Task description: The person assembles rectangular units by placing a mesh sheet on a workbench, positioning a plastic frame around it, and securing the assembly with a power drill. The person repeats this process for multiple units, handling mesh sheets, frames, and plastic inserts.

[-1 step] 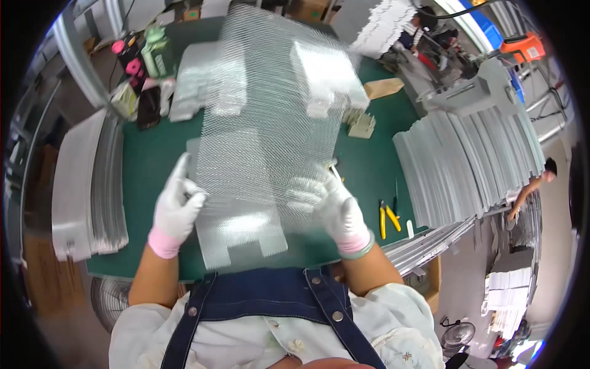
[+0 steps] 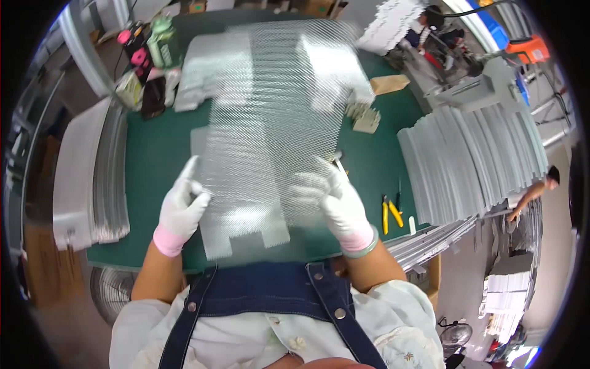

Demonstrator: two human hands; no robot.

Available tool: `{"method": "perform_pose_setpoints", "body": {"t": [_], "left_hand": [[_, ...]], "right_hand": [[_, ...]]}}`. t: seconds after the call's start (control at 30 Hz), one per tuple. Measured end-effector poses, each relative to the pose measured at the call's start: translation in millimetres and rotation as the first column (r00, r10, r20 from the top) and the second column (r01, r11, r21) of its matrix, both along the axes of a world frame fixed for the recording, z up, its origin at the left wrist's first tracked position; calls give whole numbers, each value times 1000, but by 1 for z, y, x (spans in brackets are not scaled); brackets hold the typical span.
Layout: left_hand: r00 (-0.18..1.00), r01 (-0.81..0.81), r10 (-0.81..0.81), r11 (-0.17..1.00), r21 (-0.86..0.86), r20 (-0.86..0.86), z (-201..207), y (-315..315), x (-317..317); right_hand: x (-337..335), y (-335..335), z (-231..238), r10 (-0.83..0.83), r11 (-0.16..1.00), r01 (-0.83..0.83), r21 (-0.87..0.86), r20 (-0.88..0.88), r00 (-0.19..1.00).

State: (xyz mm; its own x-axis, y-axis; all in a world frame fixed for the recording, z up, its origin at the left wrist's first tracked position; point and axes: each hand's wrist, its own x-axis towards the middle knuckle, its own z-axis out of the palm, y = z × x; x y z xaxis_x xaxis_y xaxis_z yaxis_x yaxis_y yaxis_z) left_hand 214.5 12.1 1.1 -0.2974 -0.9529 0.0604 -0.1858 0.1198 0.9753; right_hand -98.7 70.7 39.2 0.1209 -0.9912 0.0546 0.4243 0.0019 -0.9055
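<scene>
A large silver metal mesh sheet (image 2: pixel 289 135), see-through and partly blurred, is held up over the table between my two white-gloved hands. My left hand (image 2: pixel 181 209) pinches its left edge near the lower corner, with the index finger stretched along the side. My right hand (image 2: pixel 344 209) is at the lower right edge; its fingers show blurred through the mesh and the thumb lies on the near side. Under the mesh a flat silver sheet with a notched near edge (image 2: pixel 216 245) lies on the green table.
Tall stacks of grey metal panels stand at left (image 2: pixel 77 184) and right (image 2: pixel 470 166). Yellow-handled pliers (image 2: pixel 391 215) and a beige block (image 2: pixel 367 120) lie on the green table (image 2: pixel 153 154). Bottles (image 2: pixel 163 43) and a dark phone (image 2: pixel 153 98) sit at the back left. Other people are at right.
The mesh sheet's far edge has dropped lower in view and the sheet looks more bowed. Both hands keep their hold; the whole view has shifted slightly.
</scene>
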Motion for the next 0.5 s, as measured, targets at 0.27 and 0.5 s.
{"method": "perform_pose_setpoints", "body": {"t": [0.27, 0.5], "left_hand": [[988, -42, 78, 966, 256, -131, -4, 58, 17], [808, -375, 454, 888, -267, 375, -31, 59, -9]], "right_hand": [[28, 33, -18, -90, 996, 88, -25, -424, 901], [50, 22, -75, -303, 942, 250, -224, -888, 345]]}}
